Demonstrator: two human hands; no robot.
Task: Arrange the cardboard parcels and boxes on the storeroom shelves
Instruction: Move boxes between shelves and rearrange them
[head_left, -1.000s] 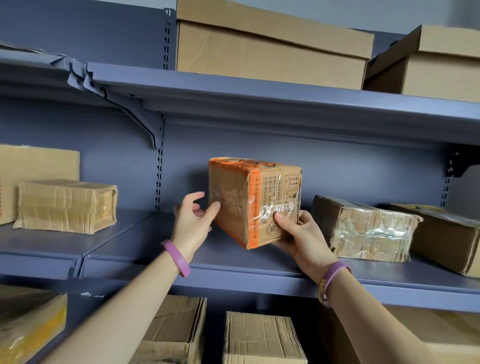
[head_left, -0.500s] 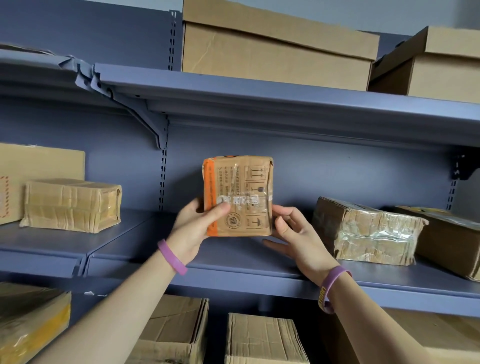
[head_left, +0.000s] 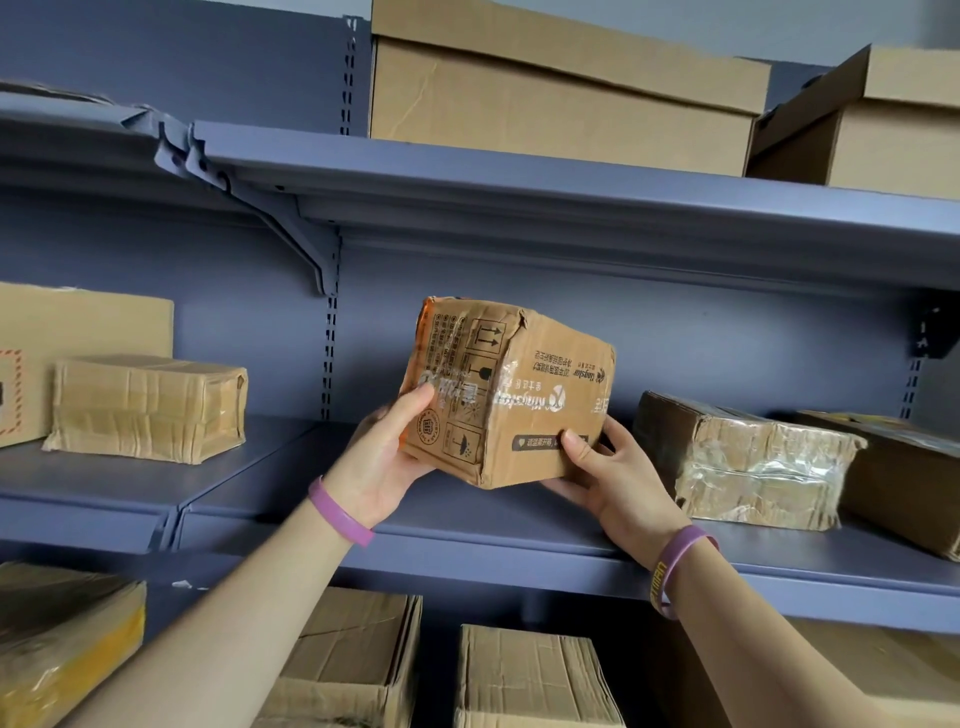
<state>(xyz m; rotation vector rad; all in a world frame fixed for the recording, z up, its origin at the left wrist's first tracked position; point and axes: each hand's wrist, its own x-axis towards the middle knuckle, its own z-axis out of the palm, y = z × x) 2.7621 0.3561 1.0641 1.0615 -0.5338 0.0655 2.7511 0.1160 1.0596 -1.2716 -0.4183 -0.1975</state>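
Note:
A small brown cardboard parcel (head_left: 524, 384) with orange tape and printed handling symbols is held over the middle shelf (head_left: 467, 525), one corner turned toward me. My left hand (head_left: 387, 457) grips its left face, thumb across the printed side. My right hand (head_left: 605, 480) holds it from below at the right, thumb on the front face. The parcel looks slightly tilted; whether its bottom touches the shelf I cannot tell.
A taped parcel (head_left: 743, 462) and a darker box (head_left: 904, 478) lie to the right on the same shelf. Left bay holds a taped parcel (head_left: 148, 408) and a flat box (head_left: 67, 332). Large boxes (head_left: 561, 104) sit on the upper shelf; more boxes (head_left: 530, 675) stand below.
The parcel has been turned in both hands, so its long printed side now faces me. It has also moved a little to the right, toward the taped parcel.

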